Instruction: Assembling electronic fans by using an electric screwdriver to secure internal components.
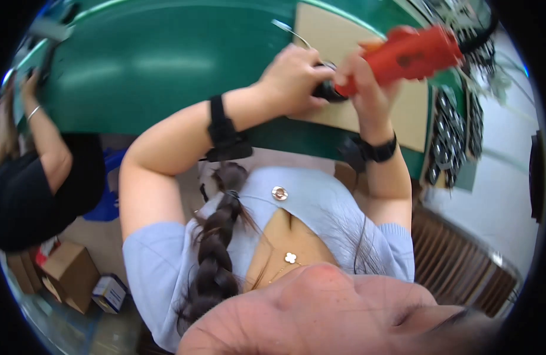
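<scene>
My left hand [289, 78] is closed around a small black rounded part [327, 91] above the green table. A thin pale cable [291, 31] with a light tip sticks out beyond that hand. In my right hand [370, 89], the fingers wrap round a red power screwdriver [412, 54], slightly blurred. Its body slants up to the right, where a dark cord leaves its end. The screwdriver's front end meets or nearly meets the black part; the fingers hide the exact contact. A tan board [397, 121] lies beneath both hands.
Several glossy black parts [447, 133] stand in rows at the right edge of the green table [149, 59]. At the left, a co-worker's arm [45, 133] reaches to the table. Cardboard boxes [72, 272] and a blue bin [107, 192] sit below.
</scene>
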`<state>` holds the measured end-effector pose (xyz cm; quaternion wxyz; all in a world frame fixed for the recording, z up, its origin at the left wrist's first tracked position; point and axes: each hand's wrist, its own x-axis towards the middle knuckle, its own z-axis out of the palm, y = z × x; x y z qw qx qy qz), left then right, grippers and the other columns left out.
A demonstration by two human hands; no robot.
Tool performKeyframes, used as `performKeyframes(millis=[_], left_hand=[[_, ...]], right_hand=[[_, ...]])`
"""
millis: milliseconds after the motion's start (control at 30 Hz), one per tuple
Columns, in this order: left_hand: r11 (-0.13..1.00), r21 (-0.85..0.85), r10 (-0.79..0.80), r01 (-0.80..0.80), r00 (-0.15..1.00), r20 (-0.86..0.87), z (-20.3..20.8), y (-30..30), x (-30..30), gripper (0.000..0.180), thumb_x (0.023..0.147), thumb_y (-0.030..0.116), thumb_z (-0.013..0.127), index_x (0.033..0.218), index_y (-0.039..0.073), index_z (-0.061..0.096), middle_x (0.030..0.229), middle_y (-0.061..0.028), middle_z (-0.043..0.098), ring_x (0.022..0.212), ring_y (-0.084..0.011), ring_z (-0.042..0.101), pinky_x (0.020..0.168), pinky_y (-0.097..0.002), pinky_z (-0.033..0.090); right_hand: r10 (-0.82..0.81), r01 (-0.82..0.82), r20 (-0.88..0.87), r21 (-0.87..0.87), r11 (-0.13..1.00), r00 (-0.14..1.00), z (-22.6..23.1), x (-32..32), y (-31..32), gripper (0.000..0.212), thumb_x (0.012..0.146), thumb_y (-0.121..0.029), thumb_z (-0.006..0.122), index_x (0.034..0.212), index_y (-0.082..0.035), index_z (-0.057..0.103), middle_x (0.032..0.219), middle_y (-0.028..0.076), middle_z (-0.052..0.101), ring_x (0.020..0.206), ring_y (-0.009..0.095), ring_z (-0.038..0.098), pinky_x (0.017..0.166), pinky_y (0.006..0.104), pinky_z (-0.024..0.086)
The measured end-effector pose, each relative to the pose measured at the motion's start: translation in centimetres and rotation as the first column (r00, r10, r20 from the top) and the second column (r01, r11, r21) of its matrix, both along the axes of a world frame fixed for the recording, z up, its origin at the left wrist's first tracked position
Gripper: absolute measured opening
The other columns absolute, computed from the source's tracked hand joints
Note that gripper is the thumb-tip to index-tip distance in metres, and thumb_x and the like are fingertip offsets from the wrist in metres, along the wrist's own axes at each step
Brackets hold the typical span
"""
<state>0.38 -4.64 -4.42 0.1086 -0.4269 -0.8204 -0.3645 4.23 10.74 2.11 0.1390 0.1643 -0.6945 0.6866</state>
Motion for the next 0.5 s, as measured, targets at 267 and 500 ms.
performKeyframes(millis=[267, 500], left_hand=[[0.992, 0.069, -0.104, 0.105, 0.994, -0.013, -2.8, 1.4, -0.9, 0.057, 0.058, 0.048, 0.082, 0.108, 0.023, 0.070, 0.109, -0.0136, 0.056, 0.108, -0.0329, 0.052, 0.092, -0.0492, 0.038], [0.994, -0.106, -0.006, -0.029, 0.947, -0.320, -0.3, 1.9, 0.5, 0.063, 0.059, 0.042, 0.084, 0.113, 0.016, 0.064, 0.125, -0.0220, 0.051, 0.118, -0.0401, 0.049, 0.104, -0.0532, 0.034]], right_hand=[[-0.482, 0.359, 0.151, 0.487, 0.796, 0.863, 2.7, 0.5, 8.5, 0.041, 0.096, -0.037, 0.060, 0.120, -0.004, 0.055, 0.075, 0.003, 0.056, 0.054, 0.013, 0.052, 0.048, 0.0262, 0.041], [-0.303, 0.380, -0.298, 0.887, 0.262, 0.905, -5.2, -2.0, 13.9, 0.044, 0.086, -0.029, 0.068, 0.120, -0.003, 0.057, 0.102, 0.023, 0.063, 0.091, 0.042, 0.062, 0.077, 0.0476, 0.049]])
